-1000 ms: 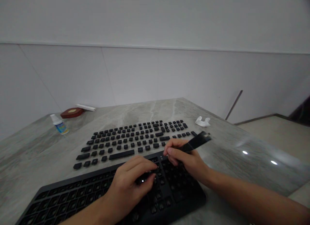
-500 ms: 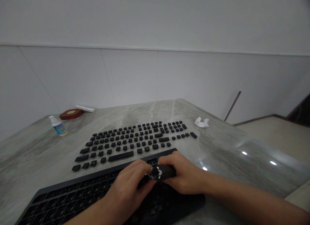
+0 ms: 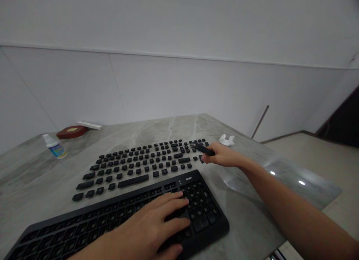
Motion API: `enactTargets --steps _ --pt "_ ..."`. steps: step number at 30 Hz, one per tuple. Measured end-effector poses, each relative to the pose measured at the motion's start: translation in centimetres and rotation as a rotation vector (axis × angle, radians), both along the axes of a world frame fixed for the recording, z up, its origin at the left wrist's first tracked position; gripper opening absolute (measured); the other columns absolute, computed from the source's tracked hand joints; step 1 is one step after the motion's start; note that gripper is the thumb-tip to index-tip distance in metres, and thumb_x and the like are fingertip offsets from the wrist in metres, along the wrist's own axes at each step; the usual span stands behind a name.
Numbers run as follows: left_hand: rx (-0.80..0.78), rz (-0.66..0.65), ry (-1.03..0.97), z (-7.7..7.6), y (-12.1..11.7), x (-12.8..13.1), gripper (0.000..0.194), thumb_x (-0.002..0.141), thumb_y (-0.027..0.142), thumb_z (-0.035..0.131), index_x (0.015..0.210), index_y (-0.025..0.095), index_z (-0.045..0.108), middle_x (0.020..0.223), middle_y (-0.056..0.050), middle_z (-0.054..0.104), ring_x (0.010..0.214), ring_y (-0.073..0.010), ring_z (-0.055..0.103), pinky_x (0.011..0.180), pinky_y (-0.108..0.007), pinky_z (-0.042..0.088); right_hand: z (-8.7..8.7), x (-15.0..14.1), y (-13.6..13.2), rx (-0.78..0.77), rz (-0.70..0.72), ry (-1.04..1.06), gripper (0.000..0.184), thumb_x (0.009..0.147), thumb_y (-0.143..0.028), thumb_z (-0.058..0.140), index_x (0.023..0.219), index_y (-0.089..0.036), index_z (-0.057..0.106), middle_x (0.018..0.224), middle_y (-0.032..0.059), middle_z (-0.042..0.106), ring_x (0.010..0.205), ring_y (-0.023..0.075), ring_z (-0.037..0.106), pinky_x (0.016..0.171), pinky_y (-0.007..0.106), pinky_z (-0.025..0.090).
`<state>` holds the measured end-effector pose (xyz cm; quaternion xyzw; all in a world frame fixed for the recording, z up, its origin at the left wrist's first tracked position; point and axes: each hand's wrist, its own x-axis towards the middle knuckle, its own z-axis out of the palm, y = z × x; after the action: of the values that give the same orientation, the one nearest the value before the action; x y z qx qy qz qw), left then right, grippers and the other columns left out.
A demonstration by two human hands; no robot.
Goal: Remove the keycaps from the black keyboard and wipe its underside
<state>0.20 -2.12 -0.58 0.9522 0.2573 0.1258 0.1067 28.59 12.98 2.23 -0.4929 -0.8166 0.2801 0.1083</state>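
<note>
A black keyboard [image 3: 223, 225] lies tilted across the near table, its key sockets bare of caps. On its right part rests my left hand [image 3: 157, 222], palm down with the fingers spread and nothing in them. My right hand [image 3: 223, 154] is wrapped around a black stick-shaped tool [image 3: 204, 149]; its exact kind cannot be made out. The tool points left, over the right end of the rows of loose black keycaps [image 3: 133, 180] laid out behind the keyboard. My right hand covers some of those caps.
A crumpled white item [image 3: 226, 140] lies beyond my right hand. At the left are a spray bottle [image 3: 57, 148] with a blue label, a reddish-brown wooden object [image 3: 72, 132] and a white strip [image 3: 89, 125]. The grey marble table [image 3: 168, 125] meets a white wall [image 3: 146, 88].
My right hand has moved away from the keyboard to over the keycaps with the tool. My left hand has let go of the tool's end and flattened on the keyboard. The view has shifted slightly.
</note>
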Motion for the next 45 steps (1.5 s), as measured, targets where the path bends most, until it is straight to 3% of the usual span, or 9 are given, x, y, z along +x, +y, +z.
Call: enactTargets --steps 6,18,22,31,36,40,45 --pt "-0.057 0.000 0.111 0.6 0.0 0.4 0.048 0.084 0.017 0.069 0.131 0.017 0.062 0.150 -0.015 0.048 0.142 -0.0354 0.041 0.112 -0.051 0.044 -1.7 -0.3 0.7 -0.046 -0.058 -0.142 0.016 0.075 -0.023 0.066 0.062 -0.015 0.062 0.057 0.0000 0.054 0.055 0.0142 0.048 0.053 0.028 0.030" --pt "-0.089 0.016 0.131 0.9 0.0 0.4 0.049 0.085 0.019 0.068 0.133 0.019 0.061 0.151 -0.014 0.048 0.142 -0.0344 0.040 0.114 -0.051 0.041 -3.3 -0.9 1.7 -0.085 -0.077 -0.217 0.022 0.089 -0.028 0.067 0.073 -0.015 0.059 0.068 -0.0036 0.055 0.062 0.0122 0.052 0.062 0.026 0.043" --pt "-0.101 0.015 0.124 0.8 0.0 0.5 0.048 0.085 0.019 0.068 0.132 0.018 0.062 0.150 -0.015 0.048 0.142 -0.0348 0.040 0.114 -0.051 0.042 -3.8 -0.9 2.0 -0.070 -0.071 -0.196 0.023 0.088 -0.028 0.066 0.071 -0.015 0.058 0.065 -0.0031 0.054 0.060 0.0125 0.050 0.058 0.026 0.039" --pt "-0.106 0.020 0.054 0.7 0.0 0.3 0.048 0.083 0.018 0.071 0.130 0.018 0.063 0.148 -0.015 0.050 0.140 -0.0355 0.043 0.113 -0.051 0.042 -3.2 -1.0 1.7 0.006 -0.030 -0.067 0.024 0.080 -0.028 0.064 0.060 -0.017 0.057 0.055 -0.0014 0.050 0.054 0.0128 0.044 0.053 0.027 0.029" --pt "-0.096 0.016 0.028 0.8 -0.1 0.3 0.047 0.083 0.019 0.072 0.129 0.019 0.064 0.148 -0.014 0.051 0.140 -0.0348 0.044 0.113 -0.049 0.043 -2.6 -1.0 1.1 0.113 -0.061 0.081 0.044 0.084 -0.044 0.058 0.051 -0.020 0.042 0.050 -0.0040 0.037 0.049 0.0111 0.035 0.051 0.027 0.025" --pt "-0.093 0.017 0.015 0.7 -0.1 0.2 0.046 0.083 0.018 0.071 0.128 0.019 0.064 0.147 -0.014 0.052 0.139 -0.0344 0.044 0.113 -0.050 0.043 -2.2 -1.5 -0.4 0.133 -0.008 0.248 0.053 0.091 -0.061 0.046 0.058 -0.019 0.049 0.055 -0.0007 0.048 0.053 0.0133 0.045 0.054 0.027 0.034" --pt "-0.092 0.018 0.011 0.6 0.0 0.1 0.047 0.083 0.020 0.070 0.130 0.021 0.062 0.147 -0.013 0.052 0.139 -0.0336 0.045 0.113 -0.050 0.044 -2.4 -2.6 -2.0 0.148 0.077 0.420 0.062 0.095 -0.068 0.038 0.070 -0.017 0.062 0.069 0.0050 0.061 0.069 0.0177 0.056 0.069 0.031 0.044"
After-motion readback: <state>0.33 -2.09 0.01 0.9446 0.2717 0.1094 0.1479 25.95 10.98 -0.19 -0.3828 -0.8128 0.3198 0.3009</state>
